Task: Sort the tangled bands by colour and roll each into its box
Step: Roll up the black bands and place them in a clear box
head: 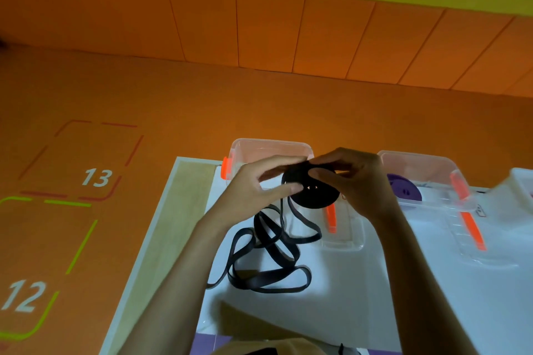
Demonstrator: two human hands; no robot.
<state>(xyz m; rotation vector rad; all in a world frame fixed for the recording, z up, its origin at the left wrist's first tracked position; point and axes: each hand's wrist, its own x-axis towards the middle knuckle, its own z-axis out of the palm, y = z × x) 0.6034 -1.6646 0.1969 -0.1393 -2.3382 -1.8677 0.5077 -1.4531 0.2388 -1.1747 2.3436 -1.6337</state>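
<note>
I see my left hand (261, 186) and right hand (350, 179) raised together over the middle of the surface (375, 311), both holding a flat black roll of band (313, 192). My left thumb lies against the roll's left edge with the other fingers curled over its far rim. My right hand closes on the roll from the right, fingers pinching its upper face. Both hands are narrow, wrapped around the coil.

From the bottom of the roll the loose black band (271, 256) drops to the surface and lies in a tangle of loops just near of the hands, spreading left toward my left forearm and right toward the nearer box lid.

Behind the roll, on the far side, stands a clear box (268, 150) with orange clips, partly hidden by my hands. I cannot tell what it contains. To the right stands a second clear box (427, 170), also with orange clips, and inside it a purple roll (403, 192) lies flat. Clear lids lie near each box.

The surface is white with a pale wooden strip along its left edge. Left of it the orange floor (173, 112) carries dashed outlines numbered 13 and 12.
</note>
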